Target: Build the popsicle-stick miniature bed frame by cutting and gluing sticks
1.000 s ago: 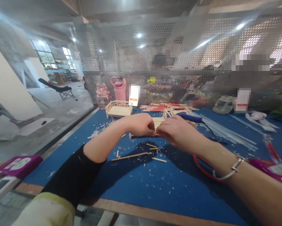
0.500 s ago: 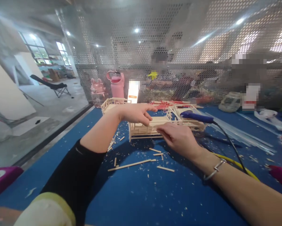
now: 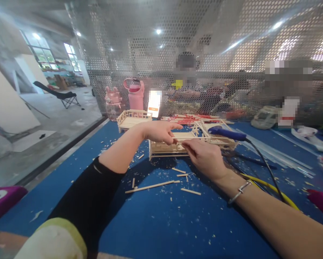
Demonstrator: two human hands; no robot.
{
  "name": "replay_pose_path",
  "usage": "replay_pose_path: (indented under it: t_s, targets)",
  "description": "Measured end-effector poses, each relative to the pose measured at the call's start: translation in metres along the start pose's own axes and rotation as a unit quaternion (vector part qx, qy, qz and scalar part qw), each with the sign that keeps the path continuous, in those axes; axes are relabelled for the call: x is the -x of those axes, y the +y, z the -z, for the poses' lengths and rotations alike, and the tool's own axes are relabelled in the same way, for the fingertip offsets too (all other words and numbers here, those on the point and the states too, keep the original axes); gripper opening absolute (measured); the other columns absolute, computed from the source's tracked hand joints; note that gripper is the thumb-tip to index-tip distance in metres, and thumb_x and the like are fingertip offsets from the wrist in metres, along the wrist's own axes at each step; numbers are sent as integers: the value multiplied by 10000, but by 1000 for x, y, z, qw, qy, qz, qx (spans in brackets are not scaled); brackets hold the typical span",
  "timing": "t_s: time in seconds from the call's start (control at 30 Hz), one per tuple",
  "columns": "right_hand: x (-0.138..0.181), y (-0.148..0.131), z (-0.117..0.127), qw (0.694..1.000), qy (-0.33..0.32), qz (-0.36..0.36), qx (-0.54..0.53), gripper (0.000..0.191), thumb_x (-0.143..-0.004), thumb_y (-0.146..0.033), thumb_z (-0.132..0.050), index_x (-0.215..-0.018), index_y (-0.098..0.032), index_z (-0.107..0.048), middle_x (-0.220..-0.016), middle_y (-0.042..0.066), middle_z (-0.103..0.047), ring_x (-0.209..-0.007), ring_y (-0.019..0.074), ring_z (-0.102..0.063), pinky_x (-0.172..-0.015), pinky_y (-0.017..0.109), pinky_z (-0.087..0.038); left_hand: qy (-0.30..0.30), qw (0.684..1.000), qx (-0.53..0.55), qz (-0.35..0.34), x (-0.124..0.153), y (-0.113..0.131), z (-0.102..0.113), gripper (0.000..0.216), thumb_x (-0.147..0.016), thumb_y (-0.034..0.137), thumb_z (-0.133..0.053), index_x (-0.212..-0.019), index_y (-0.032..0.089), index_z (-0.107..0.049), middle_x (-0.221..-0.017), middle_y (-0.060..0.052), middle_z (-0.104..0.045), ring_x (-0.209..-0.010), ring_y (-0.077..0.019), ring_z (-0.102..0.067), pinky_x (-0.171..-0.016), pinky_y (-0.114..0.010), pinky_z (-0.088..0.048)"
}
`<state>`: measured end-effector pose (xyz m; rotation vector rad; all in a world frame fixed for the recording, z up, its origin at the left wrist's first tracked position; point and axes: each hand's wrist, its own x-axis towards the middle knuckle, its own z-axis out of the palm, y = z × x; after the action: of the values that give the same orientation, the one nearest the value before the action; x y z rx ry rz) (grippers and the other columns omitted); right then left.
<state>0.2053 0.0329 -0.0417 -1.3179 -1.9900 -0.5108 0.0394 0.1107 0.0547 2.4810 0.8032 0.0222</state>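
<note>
A small wooden stick model (image 3: pixel 164 146), shaped like a bed frame, stands on the blue mat (image 3: pixel 156 223) in front of me. My left hand (image 3: pixel 160 131) rests on its top, thumb and fingers pinched at the upper rail while the index finger points right. My right hand (image 3: pixel 204 156) meets it from the right, fingers pinched on a thin wooden piece at the same rail. A silver bracelet (image 3: pixel 239 191) circles my right wrist. Loose wooden sticks (image 3: pixel 152 186) and shavings lie on the mat just below the model.
A blue-handled glue gun (image 3: pixel 227 134) with a black cable lies on a second frame at right. Another wooden bed model (image 3: pixel 133 118), two pink bottles (image 3: pixel 135 94), clear glue sticks (image 3: pixel 280 153), a yellow cable and a purple object (image 3: pixel 1 199) surround the spot. People sit behind the perforated screen.
My hands were joined in a pinch low over the mat, then parted over the model. Now they meet again at the model's top rail. The view has tilted up slightly.
</note>
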Motion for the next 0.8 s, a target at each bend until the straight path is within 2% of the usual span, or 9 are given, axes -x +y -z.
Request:
replay_pose_path:
  t_s: [0.2, 0.33, 0.57, 0.8]
  targets:
    - [-5, -3, 3, 997, -9, 60, 55, 296, -898, -260, -382, -880, -188, -669, -853, 66, -700, -723, 148, -612, -619, 240, -378, 18, 1000, -6, 7, 0, -1, 1, 817, -537, 159, -503, -1343, 202, -378, -898, -4, -689, -716, -144, -552, -672, -237, -396]
    - [-7, -5, 3, 994, -16, 73, 86, 315, -903, -261, -373, -867, -178, -676, -800, 64, -699, -678, 137, -599, -590, 242, -359, 31, 999, -4, 1, -1, -1, 2, 765, -540, 171, -505, -1302, 212, -439, -867, -4, -684, -765, -163, -551, -701, -249, -391]
    - [-10, -9, 1, 991, 9, 91, 103, 338, -904, -262, -365, -848, -156, -681, -694, 56, -681, -614, 131, -582, -552, 242, -348, -14, 998, -57, 12, 0, 5, 4, 826, -590, 207, -509, -1381, 130, -284, -908, -30, -674, -824, -165, -534, -747, -257, -370]
    - [-10, -10, 2, 989, 17, 84, 117, 319, -892, -268, -381, -889, -163, -682, -692, 54, -682, -577, 135, -578, -521, 254, -338, 1, 999, -37, 14, -4, 3, -2, 829, -603, 231, -593, -1371, 131, -297, -900, -35, -678, -809, -154, -549, -762, -261, -365]
